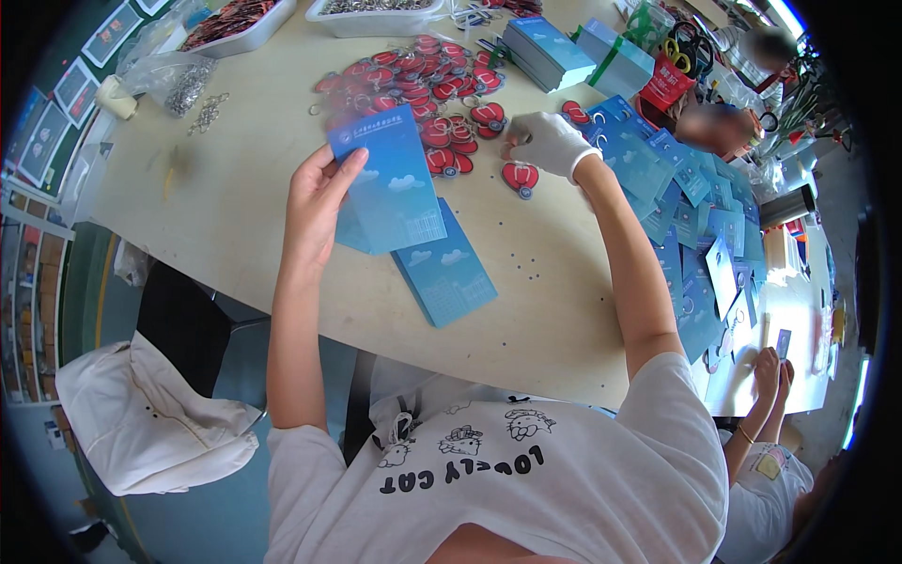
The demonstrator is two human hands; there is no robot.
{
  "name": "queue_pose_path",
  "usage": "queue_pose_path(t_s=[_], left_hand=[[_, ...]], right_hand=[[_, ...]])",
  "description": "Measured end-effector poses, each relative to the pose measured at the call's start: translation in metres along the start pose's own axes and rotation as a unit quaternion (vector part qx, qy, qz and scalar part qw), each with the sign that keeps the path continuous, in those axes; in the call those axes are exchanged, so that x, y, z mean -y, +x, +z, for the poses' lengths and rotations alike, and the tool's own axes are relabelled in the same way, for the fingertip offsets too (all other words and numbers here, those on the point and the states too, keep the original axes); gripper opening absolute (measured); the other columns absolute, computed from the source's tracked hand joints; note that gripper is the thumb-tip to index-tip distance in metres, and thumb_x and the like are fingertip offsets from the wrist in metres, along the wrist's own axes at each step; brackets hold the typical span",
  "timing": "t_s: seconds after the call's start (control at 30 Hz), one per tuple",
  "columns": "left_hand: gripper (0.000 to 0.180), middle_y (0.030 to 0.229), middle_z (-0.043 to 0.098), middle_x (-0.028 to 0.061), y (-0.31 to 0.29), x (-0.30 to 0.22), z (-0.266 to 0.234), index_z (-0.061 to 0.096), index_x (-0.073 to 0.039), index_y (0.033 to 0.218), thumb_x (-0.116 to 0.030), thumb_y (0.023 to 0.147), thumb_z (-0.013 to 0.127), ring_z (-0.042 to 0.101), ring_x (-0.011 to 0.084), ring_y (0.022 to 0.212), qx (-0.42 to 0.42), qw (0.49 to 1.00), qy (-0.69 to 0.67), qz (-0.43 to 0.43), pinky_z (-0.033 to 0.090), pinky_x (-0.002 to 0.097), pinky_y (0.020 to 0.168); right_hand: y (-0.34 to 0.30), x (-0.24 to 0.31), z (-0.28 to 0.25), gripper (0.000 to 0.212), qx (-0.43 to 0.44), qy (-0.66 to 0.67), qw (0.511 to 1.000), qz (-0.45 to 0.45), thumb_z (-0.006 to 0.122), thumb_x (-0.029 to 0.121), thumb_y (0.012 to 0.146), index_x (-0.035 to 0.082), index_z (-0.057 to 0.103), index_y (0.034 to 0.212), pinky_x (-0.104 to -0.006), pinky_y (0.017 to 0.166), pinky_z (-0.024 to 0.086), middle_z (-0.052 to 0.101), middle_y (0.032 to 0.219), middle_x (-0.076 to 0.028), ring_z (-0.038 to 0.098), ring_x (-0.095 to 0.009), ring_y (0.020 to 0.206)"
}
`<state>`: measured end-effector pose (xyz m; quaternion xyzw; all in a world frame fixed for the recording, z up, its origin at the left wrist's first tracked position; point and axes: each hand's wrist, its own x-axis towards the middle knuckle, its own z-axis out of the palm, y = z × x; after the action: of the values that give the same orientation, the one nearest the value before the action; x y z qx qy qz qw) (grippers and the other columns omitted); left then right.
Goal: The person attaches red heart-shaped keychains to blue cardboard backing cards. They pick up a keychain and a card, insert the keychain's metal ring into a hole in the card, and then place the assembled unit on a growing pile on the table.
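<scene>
Blue card stack [453,280], partly hidden behind the held card [390,179]

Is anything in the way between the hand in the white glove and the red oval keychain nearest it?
Nothing visible is. The white-gloved right hand is right beside the red oval keychain on the pale tabletop; I can't tell if they touch. The pile of red keychains lies to the left.

White shirt [564,479]: printed with 2 black words, upside down;
Held blue card [390,174]: headed by white characters;
Red pouch [665,88]: marked with pale lettering
</scene>
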<state>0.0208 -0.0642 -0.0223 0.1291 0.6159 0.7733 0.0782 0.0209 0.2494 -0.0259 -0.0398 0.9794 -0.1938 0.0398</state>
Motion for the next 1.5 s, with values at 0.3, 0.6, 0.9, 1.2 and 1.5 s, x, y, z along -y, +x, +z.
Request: queue_pose_path(t_s=[0.3,0.6,0.9,1.2,1.5], left_hand=[[0.019,0.073,0.059,0.0051,0.076,0.012,0.031,0.062,0.001,0.092,-0.019,0.091,0.060,0.050,0.0092,0.062,-0.149,0.919,0.213,0.297,0.041,0.0263,0.058],[0.017,0.095,0.066,0.0025,0.052,0.011,0.076,0.065,0.001,0.104,-0.010,0.092,0.062,0.057,0.0035,0.083,-0.091,0.966,-0.106,0.216,0.044,0.0194,0.073],[0.019,0.102,0.066,0.0045,0.047,0.006,0.070,0.064,0.002,0.107,-0.004,0.089,0.063,0.059,0.0078,0.093,-0.051,0.966,-0.141,0.209,0.045,0.0226,0.083],[0.006,0.077,0.058,-0.0021,0.054,0.012,0.061,0.064,0.001,0.090,-0.003,0.086,0.066,0.051,0.0046,0.073,-0.108,0.932,0.082,0.335,0.039,0.0206,0.062],[0.018,0.098,0.064,0.0033,0.037,-0.004,0.078,0.063,0.001,0.105,-0.002,0.088,0.064,0.059,0.0083,0.089,-0.034,0.962,-0.123,0.241,0.046,0.0230,0.081]], right_hand=[[-0.010,0.036,-0.045,0.015,0.002,0.434,0.900,-0.041,0.062,0.006,0.083,0.000,0.068,0.096,-0.0206,0.060,0.049,0.070,0.084,-0.004,0.062,-0.007,0.070],[0.009,0.095,-0.026,0.015,-0.150,0.606,0.779,-0.055,0.061,0.004,0.084,-0.002,0.070,0.095,-0.0220,0.060,0.048,0.070,0.086,-0.005,0.061,-0.008,0.067],[0.002,0.109,-0.022,0.016,-0.126,0.586,0.798,-0.058,0.060,0.003,0.084,-0.004,0.068,0.095,-0.0219,0.059,0.051,0.070,0.086,-0.008,0.065,-0.010,0.068],[-0.002,0.115,-0.027,0.010,-0.247,0.406,0.865,-0.163,0.062,0.001,0.082,-0.006,0.064,0.089,-0.0218,0.063,0.051,0.068,0.080,-0.005,0.062,-0.006,0.071],[-0.003,0.117,-0.030,0.007,-0.241,0.484,0.834,-0.113,0.065,0.002,0.079,-0.003,0.066,0.084,-0.0204,0.060,0.049,0.067,0.074,-0.004,0.058,-0.004,0.066]])
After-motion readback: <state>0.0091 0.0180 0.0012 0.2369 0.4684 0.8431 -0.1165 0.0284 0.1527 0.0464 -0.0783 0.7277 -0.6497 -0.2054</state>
